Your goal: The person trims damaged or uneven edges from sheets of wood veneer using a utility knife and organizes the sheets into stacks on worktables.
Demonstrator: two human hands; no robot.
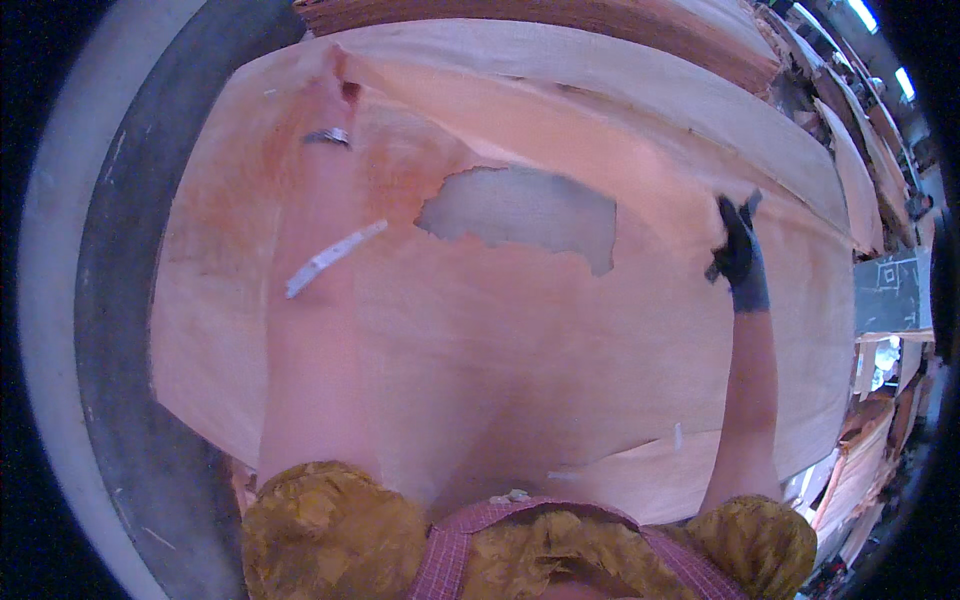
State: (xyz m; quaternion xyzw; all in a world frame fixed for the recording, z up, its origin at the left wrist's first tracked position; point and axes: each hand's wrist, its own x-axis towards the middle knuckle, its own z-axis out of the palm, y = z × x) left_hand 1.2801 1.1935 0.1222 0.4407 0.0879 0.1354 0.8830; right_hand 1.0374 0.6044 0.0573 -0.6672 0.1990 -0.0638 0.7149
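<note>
A large, thin, pale orange-brown wood veneer sheet [560, 330] spreads in front of me. My left hand [338, 88], bare and blurred, is at its far left with a band on the wrist. Its fingers appear closed on the lifted edge of a veneer layer, which rises in a long fold toward the right. On the right, my right hand [740, 258] wears a dark glove and is over the sheet, fingers apart. Between the hands is a ragged-edged grey area [530, 210]; I cannot tell whether it is a hole or a patch. A white strip [335, 258] appears across my left forearm.
A thick stack of veneer [560, 40] stands beyond the far edge. More veneer sheets [850, 170] are piled at the right, near a grey-green panel [888, 292]. Grey floor [130, 250] curves along the left. A torn-edged veneer piece [650, 465] lies near my body.
</note>
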